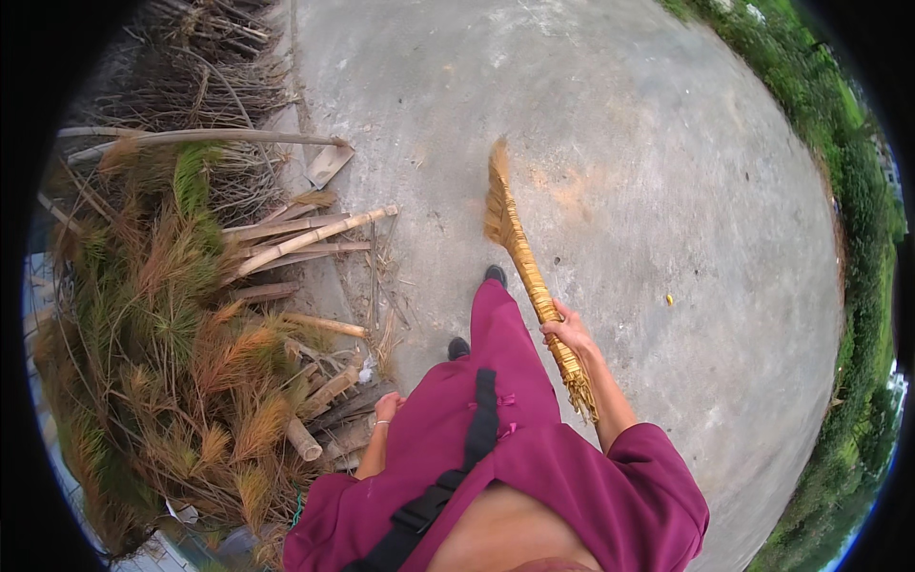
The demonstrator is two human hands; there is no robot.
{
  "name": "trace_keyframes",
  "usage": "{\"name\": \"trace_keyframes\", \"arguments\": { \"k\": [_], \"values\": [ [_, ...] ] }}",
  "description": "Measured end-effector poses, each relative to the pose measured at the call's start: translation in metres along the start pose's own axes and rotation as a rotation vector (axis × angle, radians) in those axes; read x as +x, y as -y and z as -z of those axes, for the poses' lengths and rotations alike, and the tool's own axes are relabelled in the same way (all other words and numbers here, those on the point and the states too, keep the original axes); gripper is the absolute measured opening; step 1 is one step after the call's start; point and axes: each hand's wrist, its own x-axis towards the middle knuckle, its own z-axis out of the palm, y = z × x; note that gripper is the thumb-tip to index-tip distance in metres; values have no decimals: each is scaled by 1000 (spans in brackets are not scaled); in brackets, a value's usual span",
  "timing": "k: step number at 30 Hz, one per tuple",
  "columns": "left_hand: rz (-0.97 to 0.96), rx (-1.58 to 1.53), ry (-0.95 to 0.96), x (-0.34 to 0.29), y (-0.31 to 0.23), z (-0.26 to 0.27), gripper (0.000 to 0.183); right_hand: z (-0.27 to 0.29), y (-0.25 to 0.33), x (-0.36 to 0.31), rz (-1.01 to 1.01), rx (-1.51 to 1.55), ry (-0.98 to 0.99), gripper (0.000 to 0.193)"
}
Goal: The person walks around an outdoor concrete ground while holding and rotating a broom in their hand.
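My right hand [569, 330] is closed around the bound handle of a straw broom [527, 264]. The broom slants away from me, its flared bristle end up ahead and the cut stalk ends of its handle beside my right forearm. Whether the bristles touch the concrete I cannot tell. At my left side hangs my left hand [388, 407], loosely curled with nothing visible in it, near the cut wood. A light band circles that wrist.
On the left lies a heap of dry pine branches [191, 353], with bamboo poles [315, 240] and a log [303, 440] jutting toward my path. Concrete ground [686, 191] stretches ahead and right, with a small yellow leaf-like bit [669, 299] on it. Green plants [839, 172] line the right edge.
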Motion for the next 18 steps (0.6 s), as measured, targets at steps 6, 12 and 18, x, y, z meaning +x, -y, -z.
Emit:
{"name": "trace_keyframes", "arguments": {
  "k": [6, 12, 18],
  "values": [
    [130, -137, 27, 21, -131, -64, 25, 12, 58, 130, -40, 48, 170, 56],
    [87, -271, -56, 37, -135, -58, 27, 115, 61, 127, -62, 479, 12, 42],
    [-93, 164, -147, 37, -135, -40, 26, 175, 72, 72, -40, 504, -235, 34]
  ]
}}
